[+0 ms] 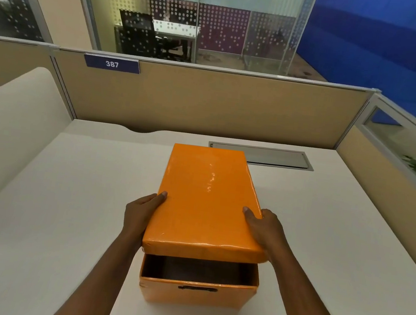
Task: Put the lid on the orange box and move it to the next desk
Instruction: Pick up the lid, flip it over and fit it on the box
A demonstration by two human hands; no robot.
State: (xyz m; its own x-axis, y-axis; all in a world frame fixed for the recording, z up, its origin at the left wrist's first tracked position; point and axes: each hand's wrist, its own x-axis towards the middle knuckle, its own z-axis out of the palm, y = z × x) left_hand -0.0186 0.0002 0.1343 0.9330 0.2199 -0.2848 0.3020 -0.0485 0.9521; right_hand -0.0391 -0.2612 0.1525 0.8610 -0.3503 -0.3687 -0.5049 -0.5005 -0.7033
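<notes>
Two hands carry the lid [208,202] above the orange box [197,290], which stands on the white table [64,205] close to the near edge, right in front of the person. The left hand [139,213] clamps the lid's left long side, thumb lying on top and the other fingers hidden under the rim; the right hand [264,231] does the same on the right long side. Neither hand is spread; each is pinching the lid's edge.

The lid is not seated. Its near end floats clear of the box's front wall, so the dark inside of the box shows through the gap, and a small black handle [197,288] is visible on the front face. Whether the far end of the lid already rests on the back rim cannot be told, since the lid itself hides it.

This looks like the closing step, roughly the first half of the job, with the carry to the next table yet to begin. The next move likely calls for lining up the lid's skirt with all four walls, lowering the near end evenly, and pressing down until it sits flush. After that the hands would need a new hold lower on the box to lift it. A grey cable hatch [261,155] lies in the table beyond the lid, near the beige partition [208,105].
</notes>
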